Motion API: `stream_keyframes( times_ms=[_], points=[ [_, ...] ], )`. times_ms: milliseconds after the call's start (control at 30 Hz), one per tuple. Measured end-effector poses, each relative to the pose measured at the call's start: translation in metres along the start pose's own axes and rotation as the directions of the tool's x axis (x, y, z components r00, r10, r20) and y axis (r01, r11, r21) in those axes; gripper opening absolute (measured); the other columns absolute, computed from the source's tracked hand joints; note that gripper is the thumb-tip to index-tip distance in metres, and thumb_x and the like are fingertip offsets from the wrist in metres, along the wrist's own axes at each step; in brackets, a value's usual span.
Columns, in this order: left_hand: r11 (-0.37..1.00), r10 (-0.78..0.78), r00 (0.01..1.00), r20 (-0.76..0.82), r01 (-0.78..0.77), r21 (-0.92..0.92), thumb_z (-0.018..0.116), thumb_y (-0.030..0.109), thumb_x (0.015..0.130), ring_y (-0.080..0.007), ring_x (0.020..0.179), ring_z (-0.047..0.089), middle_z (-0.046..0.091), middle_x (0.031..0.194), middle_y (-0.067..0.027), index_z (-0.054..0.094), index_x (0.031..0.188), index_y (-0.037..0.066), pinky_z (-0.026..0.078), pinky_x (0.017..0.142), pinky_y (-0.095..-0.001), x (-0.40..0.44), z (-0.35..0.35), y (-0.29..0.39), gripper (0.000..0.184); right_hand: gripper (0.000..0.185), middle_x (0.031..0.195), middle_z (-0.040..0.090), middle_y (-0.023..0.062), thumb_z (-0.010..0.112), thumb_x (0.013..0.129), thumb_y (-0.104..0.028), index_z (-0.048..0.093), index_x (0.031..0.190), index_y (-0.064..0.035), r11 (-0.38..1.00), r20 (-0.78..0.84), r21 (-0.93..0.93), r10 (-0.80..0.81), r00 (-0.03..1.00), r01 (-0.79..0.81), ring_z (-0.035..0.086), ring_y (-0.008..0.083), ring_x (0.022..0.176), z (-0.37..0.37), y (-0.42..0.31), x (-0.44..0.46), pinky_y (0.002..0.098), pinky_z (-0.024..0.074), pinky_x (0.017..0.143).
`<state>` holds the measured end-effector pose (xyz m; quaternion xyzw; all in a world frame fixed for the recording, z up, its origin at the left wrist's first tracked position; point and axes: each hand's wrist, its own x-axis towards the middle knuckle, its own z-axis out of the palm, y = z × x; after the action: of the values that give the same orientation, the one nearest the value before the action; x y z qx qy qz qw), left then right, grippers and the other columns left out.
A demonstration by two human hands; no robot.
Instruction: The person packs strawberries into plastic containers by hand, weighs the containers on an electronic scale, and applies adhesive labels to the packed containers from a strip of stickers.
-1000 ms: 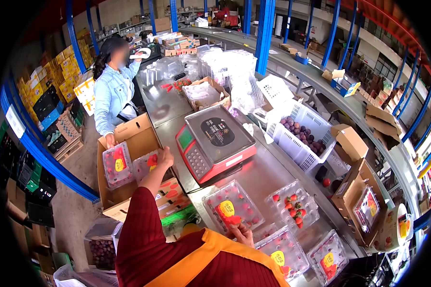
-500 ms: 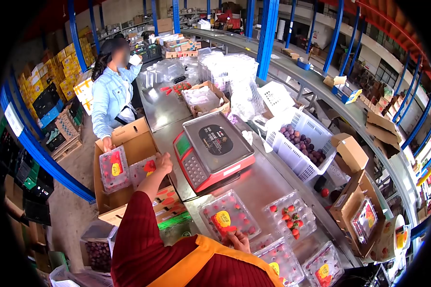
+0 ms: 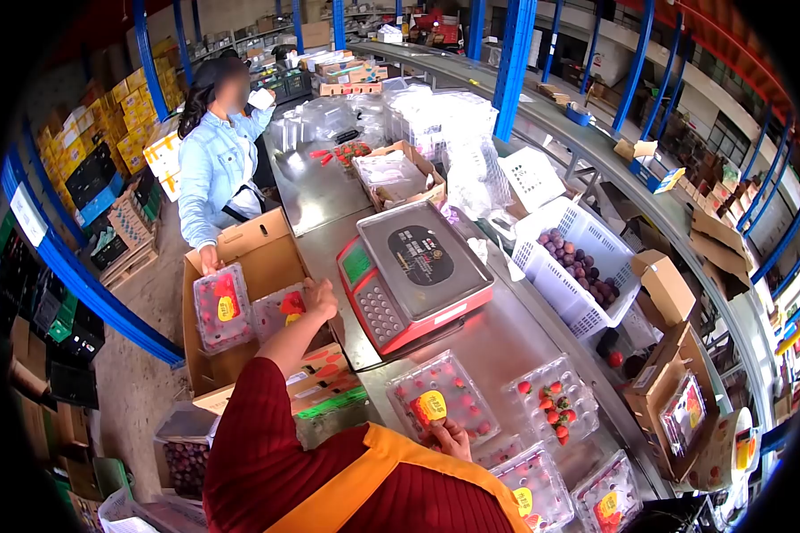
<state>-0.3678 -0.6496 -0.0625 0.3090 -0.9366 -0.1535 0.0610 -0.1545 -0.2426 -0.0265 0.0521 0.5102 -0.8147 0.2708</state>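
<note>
My left hand (image 3: 321, 302) is closed at the right edge of a clear strawberry pack (image 3: 278, 314) inside an open cardboard box (image 3: 206, 377); what its curled fingers grip is hidden. Low in the middle, my right hand (image 3: 452, 441) pinches the lower edge of a yellow and red label (image 3: 430, 407), which lies over a closed strawberry pack (image 3: 468, 395). A co-worker's hand (image 3: 211, 259) holds the top of another labelled pack (image 3: 223, 308) at the box's left side. Right of my left hand stands a red scale (image 3: 391, 327) with a bare metal pan.
An unlabelled strawberry pack (image 3: 553, 401) and two labelled packs (image 3: 532, 489) (image 3: 607, 499) lie on the metal table. Beyond them are a white crate of plums (image 3: 542, 272) and a cardboard box (image 3: 646, 391) holding a pack. A co-worker (image 3: 227, 169) stands beyond the open box.
The view has shifted slightly. The co-worker's white object has turned in the raised hand. My left hand stays at the box, and my right hand remains at the label.
</note>
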Motion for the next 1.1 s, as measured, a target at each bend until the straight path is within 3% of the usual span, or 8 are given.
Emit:
stream_keyframes(
  times_ms=[133, 300, 467, 567, 767, 1100],
  points=[
    [0.999, 0.04, 0.999, -0.03, -0.04, 0.012, 0.068, 0.03, 0.079, -0.0394, 0.11, 0.049, 0.042, 0.117, -0.0225, 0.058, 0.106, 0.013, 0.042, 0.09, -0.046, -0.009, -0.007, 0.004, 0.034, 0.018, 0.077, 0.067, 0.005, 0.06, 0.092, -0.022, 0.061, 0.087, -0.0047, 1.0, -0.01, -0.027, 0.014, 1.0, -0.014, 0.062, 0.0114, 0.066, 0.02, -0.004, 0.014, 0.0258, 0.0492, 0.063],
    [0.987, 0.119, 0.989, -0.089, -0.127, -0.099, 0.07, 0.034, 0.077, -0.0362, 0.105, 0.046, 0.043, 0.11, -0.0206, 0.055, 0.1, 0.013, 0.037, 0.089, -0.0453, -0.011, -0.008, -0.007, 0.034, 0.018, 0.078, 0.068, 0.0069, 0.059, 0.092, -0.02, 0.061, 0.086, -0.0037, 0.998, -0.051, -0.048, -0.042, 0.998, 0.039, 0.063, 0.0125, 0.065, 0.055, -0.003, 0.05, 0.0256, 0.0497, 0.062],
    [0.939, 0.238, 0.959, -0.151, -0.267, -0.216, 0.07, 0.033, 0.077, -0.0403, 0.104, 0.041, 0.04, 0.107, -0.0247, 0.051, 0.101, 0.011, 0.033, 0.089, -0.0502, -0.008, -0.003, -0.026, 0.037, 0.02, 0.079, 0.068, 0.0069, 0.06, 0.091, -0.022, 0.061, 0.087, -0.0026, 0.978, -0.023, -0.204, -0.054, 0.998, 0.048, 0.063, 0.0126, 0.067, 0.087, 0.002, 0.089, 0.026, 0.0491, 0.064],
    [0.921, 0.237, 0.968, -0.086, -0.252, -0.299, 0.072, 0.03, 0.077, -0.0416, 0.104, 0.041, 0.037, 0.11, -0.0251, 0.05, 0.103, 0.01, 0.034, 0.089, -0.0504, -0.009, -0.009, -0.026, 0.039, 0.021, 0.079, 0.068, 0.0069, 0.06, 0.091, -0.022, 0.061, 0.087, -0.0019, 0.967, -0.031, -0.254, -0.046, 0.998, 0.036, 0.063, 0.0124, 0.068, 0.112, -0.001, 0.098, 0.0264, 0.0489, 0.065],
    [0.907, 0.248, 0.96, -0.13, -0.277, -0.318, 0.073, 0.027, 0.076, -0.0432, 0.106, 0.041, 0.035, 0.113, -0.0259, 0.049, 0.105, 0.011, 0.035, 0.089, -0.0511, -0.012, -0.014, -0.027, 0.041, 0.021, 0.08, 0.068, 0.0075, 0.059, 0.091, -0.021, 0.062, 0.088, -0.0005, 0.94, -0.114, -0.338, -0.093, 0.989, 0.049, 0.062, 0.0128, 0.069, 0.131, -0.006, 0.108, 0.0269, 0.0488, 0.065],
    [0.857, 0.249, 0.958, -0.144, -0.287, -0.429, 0.073, 0.021, 0.077, -0.0507, 0.119, 0.032, 0.024, 0.131, -0.0365, 0.045, 0.108, 0.012, 0.031, 0.096, -0.0547, -0.013, -0.009, -0.028, 0.042, 0.021, 0.08, 0.068, 0.0078, 0.059, 0.091, -0.021, 0.061, 0.088, 0.0002, 0.926, -0.164, -0.373, -0.134, 0.977, 0.064, 0.062, 0.0124, 0.068, 0.143, -0.007, 0.114, 0.0264, 0.0491, 0.064]
  ],
)
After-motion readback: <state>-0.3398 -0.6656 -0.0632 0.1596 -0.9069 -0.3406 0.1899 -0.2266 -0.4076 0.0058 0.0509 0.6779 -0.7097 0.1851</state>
